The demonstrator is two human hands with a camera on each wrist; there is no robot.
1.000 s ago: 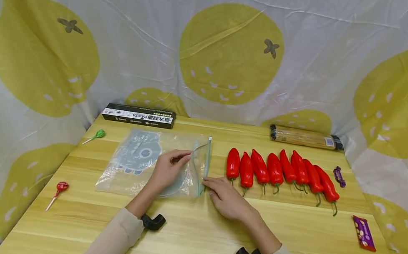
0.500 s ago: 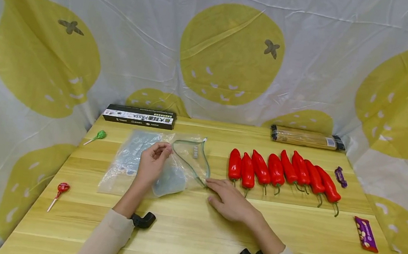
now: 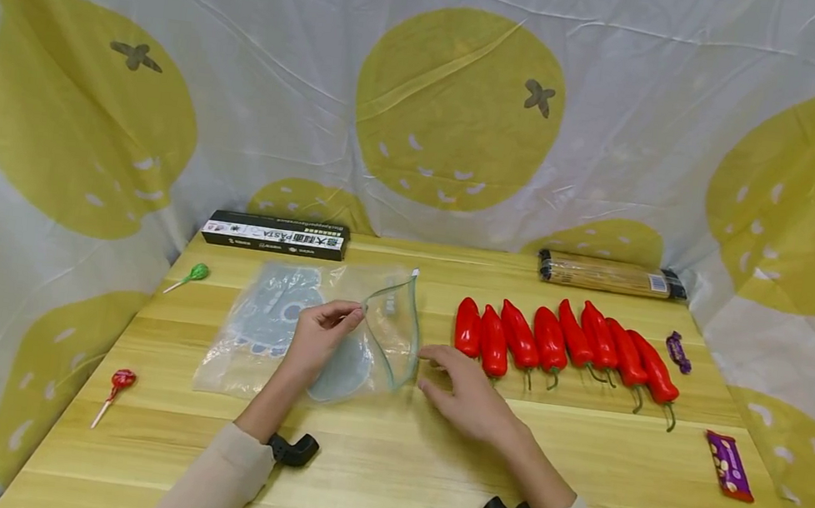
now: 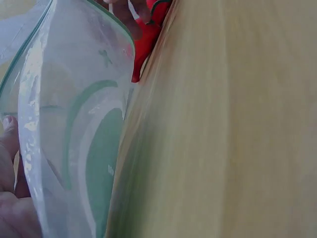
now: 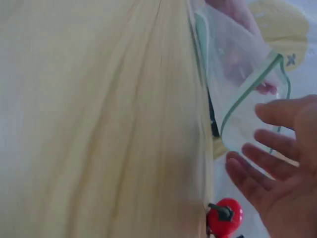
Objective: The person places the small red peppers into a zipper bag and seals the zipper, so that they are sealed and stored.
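A clear zip bag (image 3: pixel 243 369) with a blue-grey cartoon print lies on the table, its green-edged mouth gaping toward the right. My left hand (image 3: pixel 315 340) pinches the upper edge of that mouth between thumb and fingers and holds it raised; the left wrist view shows the thumb (image 4: pixel 9 134) at the edge. Just right of the mouth is my right hand (image 3: pixel 467 395), fingers spread and slightly bent, with nothing in it. In the right wrist view its fingers (image 5: pixel 267 161) are close to the bag's rim. Several red peppers (image 3: pixel 517 338) lie in a row beyond the right hand.
At the back are a black pasta box (image 3: pixel 274 235) and a pack of dry noodles (image 3: pixel 601 274). A green lollipop (image 3: pixel 199 271) and a red lollipop (image 3: pixel 123 379) lie left. A purple wrapped candy (image 3: pixel 679 352) and a purple snack bar (image 3: pixel 730 467) lie right.
My left hand first drew the bag's upper edge left, widening the mouth, then came slightly back right. My right hand has lifted off the lower edge of the mouth.
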